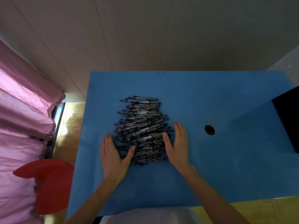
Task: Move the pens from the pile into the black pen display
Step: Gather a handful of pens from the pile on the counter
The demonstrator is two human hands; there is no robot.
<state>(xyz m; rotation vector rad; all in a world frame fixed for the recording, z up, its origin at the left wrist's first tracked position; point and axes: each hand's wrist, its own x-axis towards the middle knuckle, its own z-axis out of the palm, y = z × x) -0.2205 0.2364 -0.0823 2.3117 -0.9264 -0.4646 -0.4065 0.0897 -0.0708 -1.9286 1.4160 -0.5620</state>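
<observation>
A large pile of grey and black pens (142, 125) lies in the middle of the blue table (210, 159), the pens mostly pointing left to right. My left hand (113, 157) lies flat at the pile's near left edge, fingers straight, thumb touching the pens. My right hand (177, 143) lies flat against the pile's near right edge, its thumb over the pen ends. Neither hand holds a pen. The black pen display (287, 115) stands at the table's right edge, partly cut off by the frame; its inside is hidden.
A round dark hole (209, 129) sits in the tabletop between the pile and the display. A red chair (48, 183) stands left of the table, beside a pink curtain (21, 118). A pale wall runs behind the table's far edge.
</observation>
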